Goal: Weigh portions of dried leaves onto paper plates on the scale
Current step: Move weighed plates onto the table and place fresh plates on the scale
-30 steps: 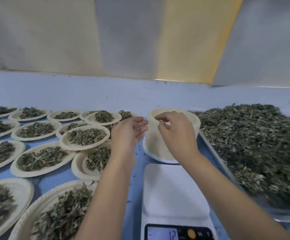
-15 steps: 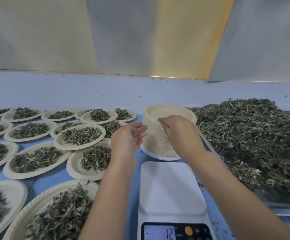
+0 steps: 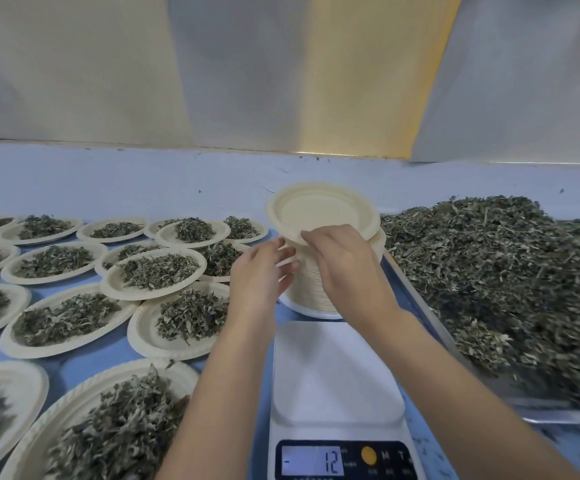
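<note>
While the right hand (image 3: 347, 268) pinches the near rim of the top paper plate (image 3: 319, 214) between curled fingers (image 3: 311, 237), that plate tilts up, its far edge raised clear of the stack (image 3: 311, 292) beneath. The left hand (image 3: 260, 271) grasps nothing; its fingers are straight and relaxed, with the tips touching the stack's left side. The stack stands on the blue bench (image 3: 143, 181) just behind the scale (image 3: 337, 372), whose white platform lies between the two forearms and whose display reads -12. Filled plates (image 3: 170, 353) crowd the left, rims overlapping, the nearest rim just beside the left wrist. On the right, the tray (image 3: 565, 417) heaped with dried leaves (image 3: 496, 271) runs close along the stack and scale. A broad band of bench stretches behind the stack to the wall (image 3: 212, 81).
</note>
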The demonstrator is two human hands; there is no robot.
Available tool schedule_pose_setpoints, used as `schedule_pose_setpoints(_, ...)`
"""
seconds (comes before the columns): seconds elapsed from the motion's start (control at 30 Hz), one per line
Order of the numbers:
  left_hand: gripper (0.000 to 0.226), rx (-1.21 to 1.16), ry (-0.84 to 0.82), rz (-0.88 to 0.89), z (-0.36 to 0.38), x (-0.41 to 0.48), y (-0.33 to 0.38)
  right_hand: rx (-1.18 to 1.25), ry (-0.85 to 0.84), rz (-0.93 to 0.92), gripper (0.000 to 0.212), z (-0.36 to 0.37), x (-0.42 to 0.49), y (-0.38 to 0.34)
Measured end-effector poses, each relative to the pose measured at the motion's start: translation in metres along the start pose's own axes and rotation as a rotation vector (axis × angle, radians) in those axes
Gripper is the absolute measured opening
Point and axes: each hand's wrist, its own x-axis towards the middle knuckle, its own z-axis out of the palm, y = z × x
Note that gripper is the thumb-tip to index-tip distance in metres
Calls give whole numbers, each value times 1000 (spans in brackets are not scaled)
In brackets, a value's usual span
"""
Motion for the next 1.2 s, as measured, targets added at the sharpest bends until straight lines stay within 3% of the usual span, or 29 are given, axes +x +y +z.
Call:
schedule_pose_setpoints(0.27, 33, 162, 156, 188, -4, -3, 4, -2, 74, -127, 23, -12, -23, -23)
schedule_pose_setpoints(0.33, 37, 238, 156, 198, -4, -4, 8, -8, 58, -85, 19, -18, -24, -23)
schedule_pose_setpoints(0.47, 25, 366, 122, 206, -6, -8, 13, 179, 33, 293, 36, -35, -25, -17)
schedule_pose_setpoints(0.63, 10, 509, -20, 161, -11, -19, 21, 597, 210, 843, 47, -55, -23, 1)
schedule_pose_setpoints(0.67, 11, 522, -58, 150, -10, -23, 24, 683, 243, 919, 45, -59, -22, 6)
schedule_pose_setpoints(0.73, 35, 572, -94, 135, -13, -25, 25, 745, 269, 990, 40, -65, -24, 11)
schedule_pose_setpoints(0.8, 38, 641, -118, 132, -16, -26, 28, 730, 264, 1013, 33, -69, -27, 15)
schedule_pose_setpoints(0.93, 13, 714, -132, 144, -23, -28, 32, 706, 174, 1069, 22, -70, -37, 23)
schedule_pose_setpoints(1.2, 8, 928, -136, -7, -43, -20, 32, 620, -242, 1076, 11, -65, -49, 35)
